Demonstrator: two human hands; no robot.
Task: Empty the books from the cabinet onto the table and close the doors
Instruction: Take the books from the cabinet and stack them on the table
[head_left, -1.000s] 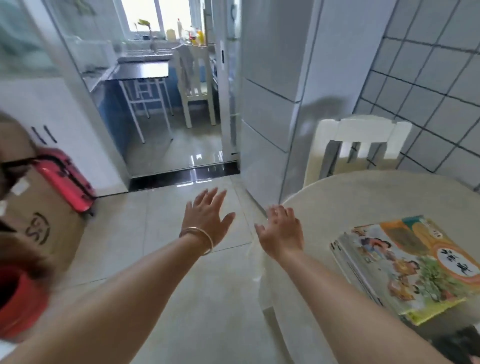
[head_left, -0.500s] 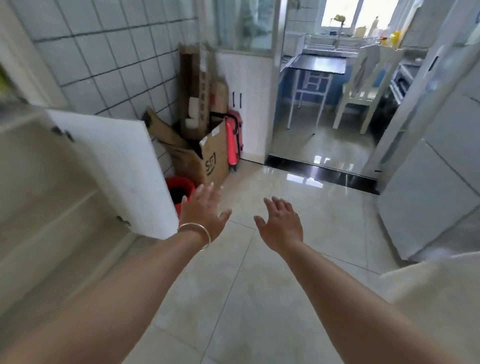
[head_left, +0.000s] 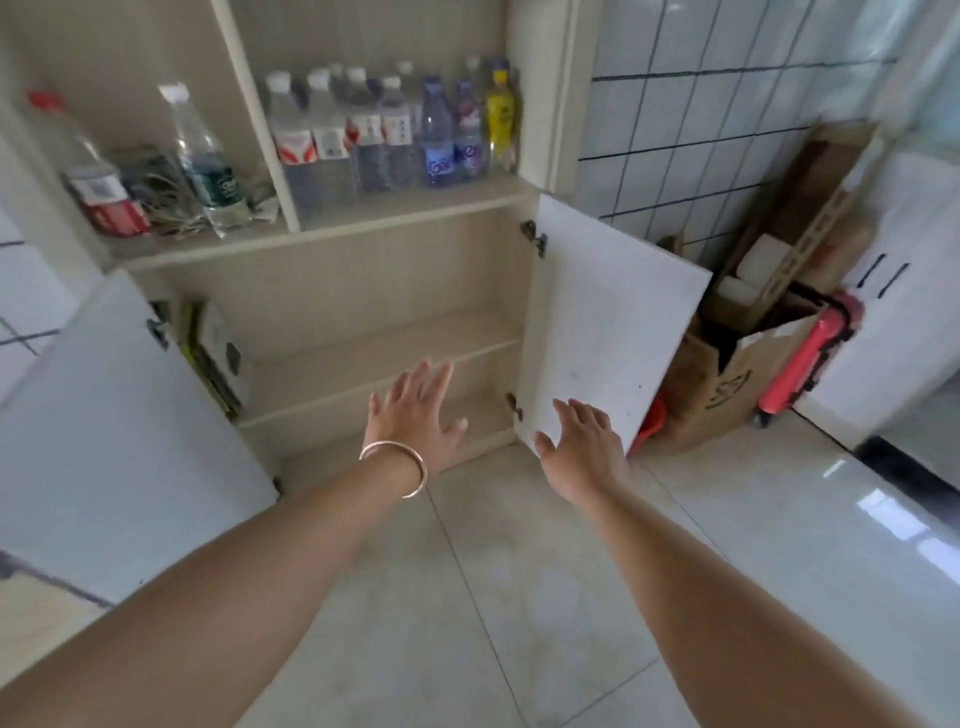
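The beige cabinet (head_left: 374, 270) stands in front of me with both lower doors swung open: the left door (head_left: 114, 431) and the right door (head_left: 608, 322). A few thin books (head_left: 215, 353) lean at the left end of its middle shelf. My left hand (head_left: 415, 415), with a bangle on the wrist, hovers open before the lower shelves. My right hand (head_left: 584, 447) is open too, fingers spread, just in front of the right door's lower edge. Neither hand holds anything. The table is out of view.
Several water bottles (head_left: 384, 130) fill the open shelf above the doors. A cardboard box (head_left: 727, 374) and a red suitcase (head_left: 810, 353) stand against the tiled wall to the right. A red bucket (head_left: 652, 423) peeks out behind the right door. Tiled floor (head_left: 519, 597) lies below.
My view has swung left from the table with its stack of books, past the doorway, to the open cabinet. Both hands stay empty and stretched forward.
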